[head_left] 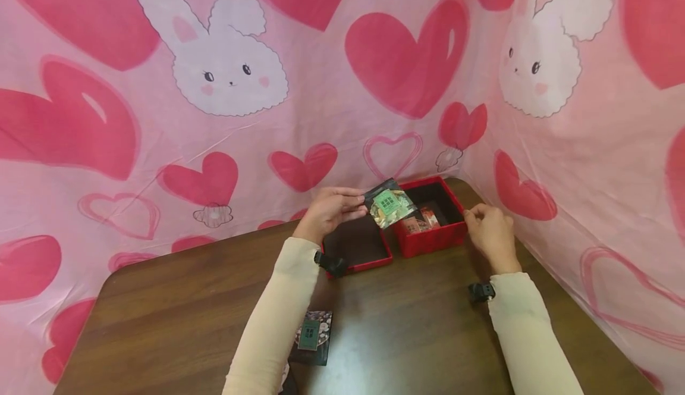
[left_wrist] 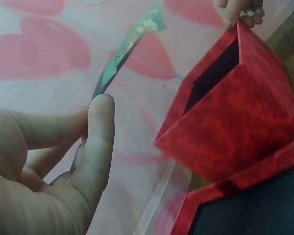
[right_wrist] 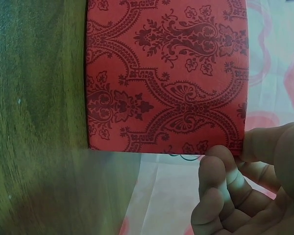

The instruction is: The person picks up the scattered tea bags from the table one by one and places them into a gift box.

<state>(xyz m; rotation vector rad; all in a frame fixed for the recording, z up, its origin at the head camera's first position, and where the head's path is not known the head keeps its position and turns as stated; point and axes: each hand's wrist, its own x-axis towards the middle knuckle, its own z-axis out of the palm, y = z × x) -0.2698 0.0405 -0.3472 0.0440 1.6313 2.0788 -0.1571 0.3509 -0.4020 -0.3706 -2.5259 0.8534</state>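
Between thumb and fingers, my left hand pinches a small flat packet with a green label. The packet is raised and tilted, overlapping the left rim of the open red box in the head view. From the left wrist, the packet appears nearly edge-on above my thumb. My right hand grips the box's right rim at a corner; the right wrist view has thumb and forefinger there on the patterned red wall. Inside the dark box lies a reddish-orange packet.
Left of the box lies its red-edged lid, dark inside facing up. Nearer on the wooden table is another packet with a dark green label, partly behind the left sleeve. A pink heart-print cloth hangs behind and to the right.
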